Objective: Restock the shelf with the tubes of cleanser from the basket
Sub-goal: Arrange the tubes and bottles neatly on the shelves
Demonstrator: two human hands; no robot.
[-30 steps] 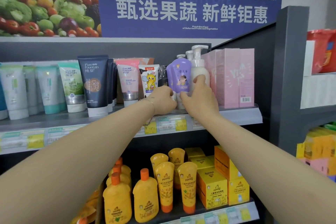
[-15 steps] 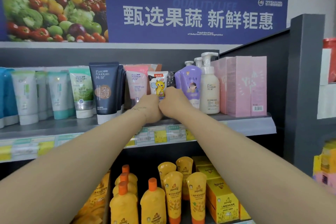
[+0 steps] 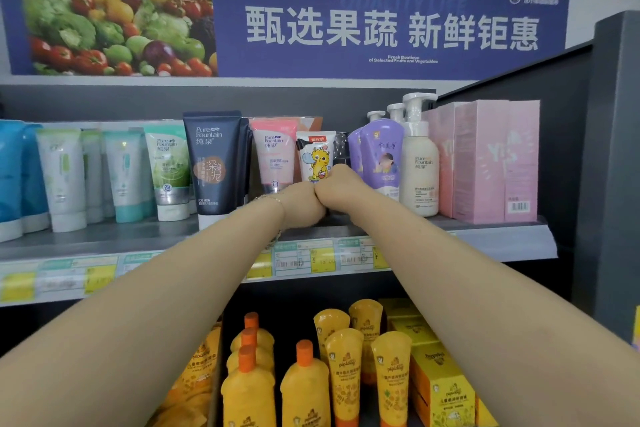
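A small white tube of cleanser with a yellow cartoon figure [image 3: 317, 156] stands upright on the grey upper shelf [image 3: 138, 239], between a pink tube [image 3: 273, 152] and a purple pump bottle [image 3: 381, 152]. My left hand [image 3: 301, 206] and my right hand [image 3: 341, 189] are pressed together knuckle to knuckle at the tube's base. Both are curled around its lower end, and my fingertips and the tube's cap are hidden behind them. The basket is out of view.
A tall navy tube [image 3: 213, 163] and several green and white tubes [image 3: 169, 170] fill the shelf to the left. A white pump bottle [image 3: 419, 166] and pink boxes [image 3: 491, 163] stand on the right, against a dark side panel [image 3: 609, 149]. Yellow bottles [image 3: 304, 388] crowd the shelf below.
My right hand left the purple bottle and moved left to join my left hand at the cartoon tube's base. The view has shifted slightly closer and left.
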